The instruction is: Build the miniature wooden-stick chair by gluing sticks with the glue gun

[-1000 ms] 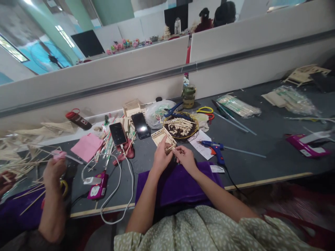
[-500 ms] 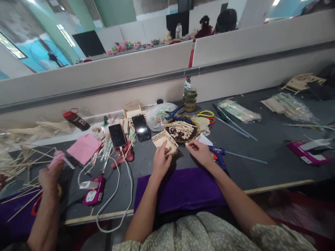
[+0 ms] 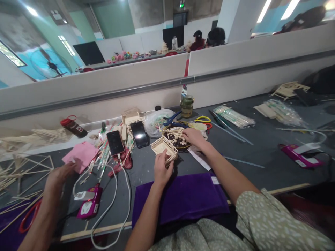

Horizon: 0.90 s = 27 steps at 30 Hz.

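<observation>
**Small stick box [image 3: 158,147] held beside a dark dish [image 3: 185,146]**

The stick box is gripped at its near wall by the left hand [image 3: 162,169], fingers closed on it, apparently to steady it above the table [image 3: 142,167]. The right hand [image 3: 193,136] is held over the dish among loose sticks [image 3: 172,130]; whether anything is pinched by its fingers cannot be told. The dish's far side is crowded by blue-handled pliers [image 3: 171,119] and a plastic bag [image 3: 154,123]
</observation>
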Tool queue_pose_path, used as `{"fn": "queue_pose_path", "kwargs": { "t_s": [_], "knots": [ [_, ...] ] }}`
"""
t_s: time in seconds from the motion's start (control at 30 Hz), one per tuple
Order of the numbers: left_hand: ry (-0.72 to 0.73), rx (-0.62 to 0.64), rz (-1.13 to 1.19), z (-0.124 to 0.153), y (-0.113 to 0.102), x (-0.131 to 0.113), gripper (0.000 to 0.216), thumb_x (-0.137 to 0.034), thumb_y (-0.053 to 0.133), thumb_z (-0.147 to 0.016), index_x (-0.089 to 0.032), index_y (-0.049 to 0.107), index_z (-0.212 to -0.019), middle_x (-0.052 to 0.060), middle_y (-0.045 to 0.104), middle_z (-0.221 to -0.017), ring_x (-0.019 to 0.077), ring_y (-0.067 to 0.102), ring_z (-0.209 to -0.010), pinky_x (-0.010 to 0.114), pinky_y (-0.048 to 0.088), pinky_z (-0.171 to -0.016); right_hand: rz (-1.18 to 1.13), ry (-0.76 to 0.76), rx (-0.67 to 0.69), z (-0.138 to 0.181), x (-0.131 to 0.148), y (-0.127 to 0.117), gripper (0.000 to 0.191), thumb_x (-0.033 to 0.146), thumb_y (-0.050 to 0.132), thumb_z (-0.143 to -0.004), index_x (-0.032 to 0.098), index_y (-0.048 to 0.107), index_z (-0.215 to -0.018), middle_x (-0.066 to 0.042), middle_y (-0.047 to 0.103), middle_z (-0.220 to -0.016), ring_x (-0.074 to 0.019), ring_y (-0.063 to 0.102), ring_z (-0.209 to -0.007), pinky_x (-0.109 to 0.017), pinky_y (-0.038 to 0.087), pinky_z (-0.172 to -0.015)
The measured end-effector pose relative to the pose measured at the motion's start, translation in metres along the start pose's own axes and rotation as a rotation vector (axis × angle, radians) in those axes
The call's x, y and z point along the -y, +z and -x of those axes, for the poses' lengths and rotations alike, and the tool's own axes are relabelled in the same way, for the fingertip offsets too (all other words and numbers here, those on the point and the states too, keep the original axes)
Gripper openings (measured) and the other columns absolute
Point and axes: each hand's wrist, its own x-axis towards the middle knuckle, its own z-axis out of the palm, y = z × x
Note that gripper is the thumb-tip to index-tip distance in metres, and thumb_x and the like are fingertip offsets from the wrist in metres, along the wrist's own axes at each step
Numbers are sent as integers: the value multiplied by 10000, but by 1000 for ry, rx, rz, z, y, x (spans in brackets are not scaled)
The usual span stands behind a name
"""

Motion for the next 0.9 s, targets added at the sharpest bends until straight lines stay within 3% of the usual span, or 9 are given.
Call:
{"fn": "queue_pose_path", "kwargs": {
  "t_s": [0.2,0.4,0.57,0.73,0.83,0.9],
  "knots": [
    [14,-33,-4,0,3,1,616,-211,647,-860,-204,429,-1436,101,651,-1058,244,578,-1061,423,511,-932,-23,-85,62,-10,8,5,168,232,600,-900,234,755,-962,-50,747,-1039,-213,646,-995,-261,412,-759],
    [39,-67,-17,1,3,0,605,-202,649,-858,-199,437,-1425,98,659,-1052,248,578,-1067,428,508,-933,-54,-132,95,-21,27,17,128,189,662,-821,205,766,-893,-87,748,-961,-236,643,-965,-278,418,-787],
    [60,-80,-33,2,3,-1,615,-202,657,-852,-188,440,-1427,100,659,-1049,245,580,-1052,427,509,-939,-158,-117,23,-17,32,11,97,156,661,-807,174,717,-730,-108,729,-872,-240,637,-905,-291,416,-768],
    [69,-99,-42,2,2,-2,619,-199,666,-847,-176,444,-1424,97,666,-1049,240,571,-1073,410,509,-947,-390,-84,-92,23,28,0,96,245,598,-878,194,674,-851,-48,702,-845,-183,619,-799,-269,438,-712],
    [66,-83,-45,1,3,-1,621,-194,671,-844,-175,444,-1423,92,670,-1046,236,573,-1077,407,505,-958,-576,-38,-139,65,33,10,153,308,543,-914,191,629,-963,-29,684,-855,-149,607,-720,-253,462,-656],
    [81,-70,-54,-1,4,-1,620,-202,670,-848,-179,441,-1424,90,676,-1046,241,576,-1090,421,495,-980,-1027,73,-183,91,42,23,182,349,652,-842,196,625,-934,-12,658,-819,-145,588,-696,-250,452,-616]
  ]
}}
